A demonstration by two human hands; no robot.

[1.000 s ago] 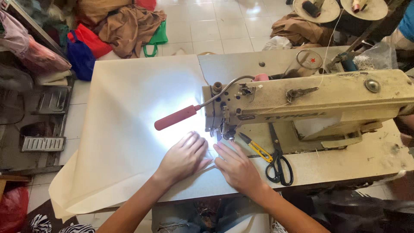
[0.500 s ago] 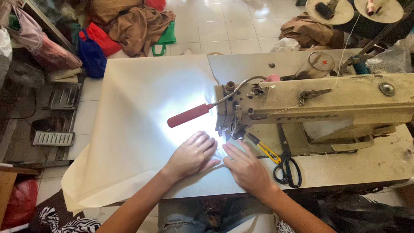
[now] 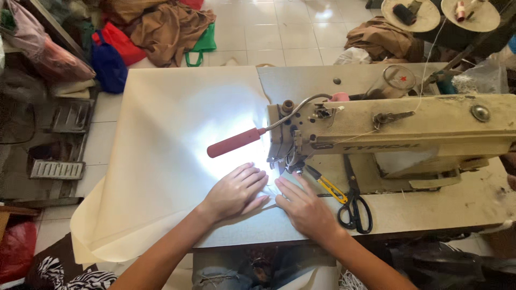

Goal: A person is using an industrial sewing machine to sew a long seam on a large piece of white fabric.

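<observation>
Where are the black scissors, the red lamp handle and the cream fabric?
black scissors (image 3: 355, 214), head view, on the handle loops.
red lamp handle (image 3: 235, 143), head view, on its middle.
cream fabric (image 3: 161, 139), head view, on the flat part left of the hands.

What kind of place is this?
Probably a small sewing workshop: an industrial sewing machine, cream fabric under both hands, black scissors nearby, and heaps of cloth on the tiled floor.

Needle and presser foot lost in lamp glare beside the sewing machine. Cream fabric washed out white under the light, weave unreadable. Both forearms cut off by the bottom edge. Thread cones clipped at the top edge. Machine's right end cropped. Under-table clutter too dark to tell.
</observation>
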